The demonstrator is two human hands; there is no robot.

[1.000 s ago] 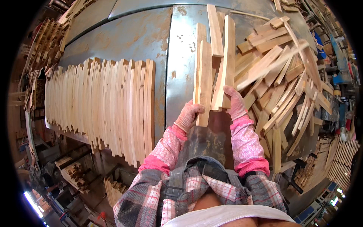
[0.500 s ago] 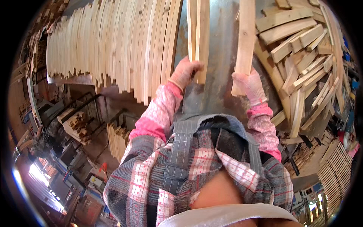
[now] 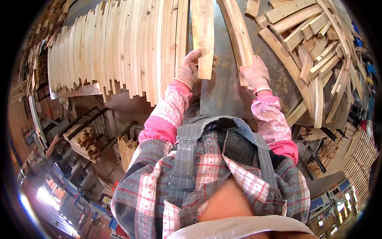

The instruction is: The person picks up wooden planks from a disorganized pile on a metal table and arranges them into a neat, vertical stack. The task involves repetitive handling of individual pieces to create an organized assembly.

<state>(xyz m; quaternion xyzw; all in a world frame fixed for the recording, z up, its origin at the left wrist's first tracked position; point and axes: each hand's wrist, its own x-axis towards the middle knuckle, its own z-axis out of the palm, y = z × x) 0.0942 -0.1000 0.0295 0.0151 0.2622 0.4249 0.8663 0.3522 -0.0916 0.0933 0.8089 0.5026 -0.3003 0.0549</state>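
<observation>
- While the metal table [image 3: 223, 95] fills the middle of the view, grey and scuffed, its near edge sits right against the person's body, and everything here rests on it.
- Over on the left, a big row of pale wooden slats [image 3: 119, 47] stands packed edge to edge, their near ends overhanging the table's edge unevenly.
- Across on the right, a loose heap of offcuts [image 3: 318, 59] lies criss-crossed, pieces pointing every way, well apart from the neat row.
- Between the two, the left hand [image 3: 190, 71], in a pink knitted glove, is wrapped around the near end of a flat wooden board [image 3: 203, 36]; the thumb looks to be over the face and the fingers curl under, a firm closed grip. That board lies just beside the last slat of the row, running away from the person.
- And the right hand [image 3: 255, 73], gloved too, is clamped on the near end of a curved slat bundle [image 3: 238, 32], two or three thin strips by the look of it, bowed and leaning toward the heap.
- My read: the board is joining the row, so it wants to go on edge, tight to its neighbour, end lined up with the others.
- Gripping only the ends gives little control; keeping the bundle squeezed should stop the strips fanning apart.
</observation>
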